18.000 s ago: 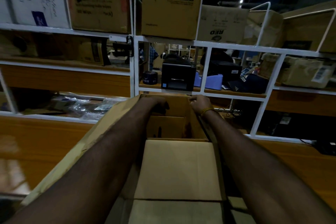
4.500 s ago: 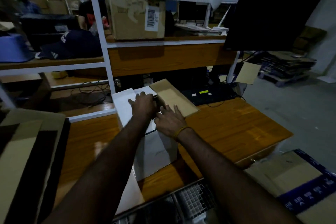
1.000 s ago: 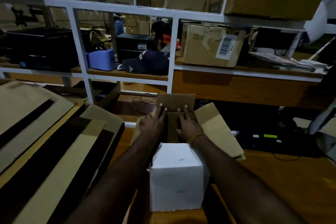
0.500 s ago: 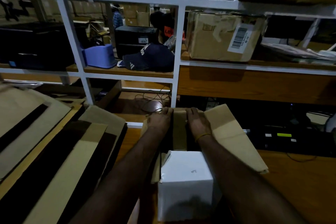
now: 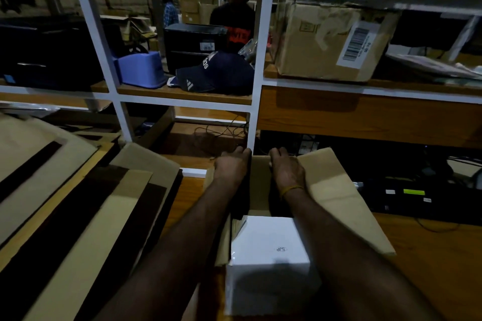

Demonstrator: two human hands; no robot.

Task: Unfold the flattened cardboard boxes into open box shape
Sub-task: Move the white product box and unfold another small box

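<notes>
Two hands on one small box, its flaps spread, on the wooden worktop (image 5: 430, 263).

The left hand (image 5: 230, 168) and right hand (image 5: 287, 169) curl their fingers over the far edge of the cardboard box (image 5: 270, 263), white outside, lying between the forearms. One brown flap (image 5: 339, 200) splays right. Flattened cartons (image 5: 78, 203) lie stacked to the left.

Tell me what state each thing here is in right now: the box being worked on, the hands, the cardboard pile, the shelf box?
Small cardboard box: opened up, flaps spread outward, on the table.
Right flap: folded out flat.
Left hand: fingers curled over the box's far edge.
Right hand: fingers curled over the far edge.
Flattened cardboard stack: still flat.
Labelled shelf box: closed, taped.
</notes>
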